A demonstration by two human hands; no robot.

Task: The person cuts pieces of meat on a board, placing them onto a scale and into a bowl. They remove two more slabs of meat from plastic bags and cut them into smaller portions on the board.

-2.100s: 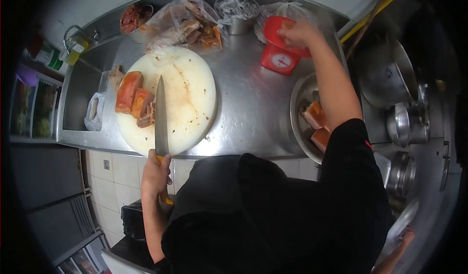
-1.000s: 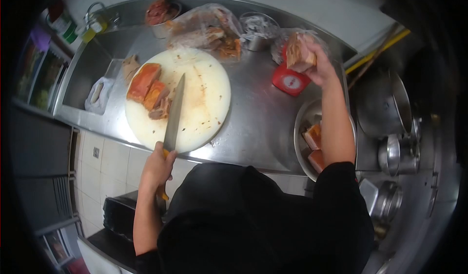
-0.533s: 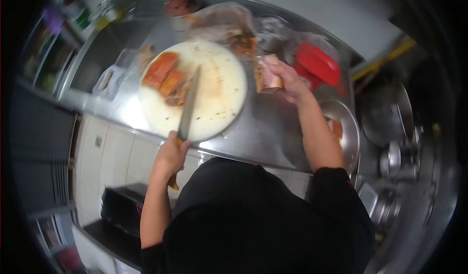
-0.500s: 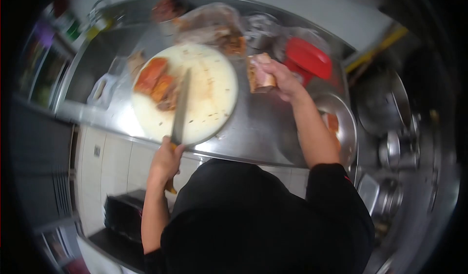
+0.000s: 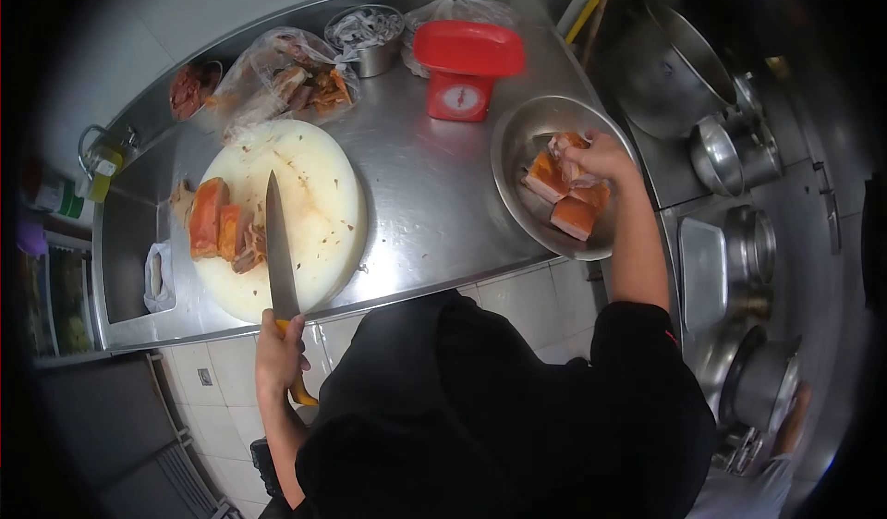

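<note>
- my right hand (image 5: 605, 157) is closed around a meat piece (image 5: 566, 140) in the steel bowl (image 5: 504, 182), beside other chunks (image 5: 575, 217); some fingertips are hidden.
- my left hand (image 5: 280, 348) grips the knife (image 5: 280, 251), blade over the white board (image 5: 319, 168); i can't tell whether it touches.
- greasy fat could let the piece slip; a bump on the handle, jutting past the table (image 5: 416, 205) edge, could swing the blade.
- more meat (image 5: 209, 214) sits left of the blade.
- the red scale (image 5: 462, 101) stands near the bowl, blocking reaches toward the metal tub (image 5: 374, 61) behind.
</note>
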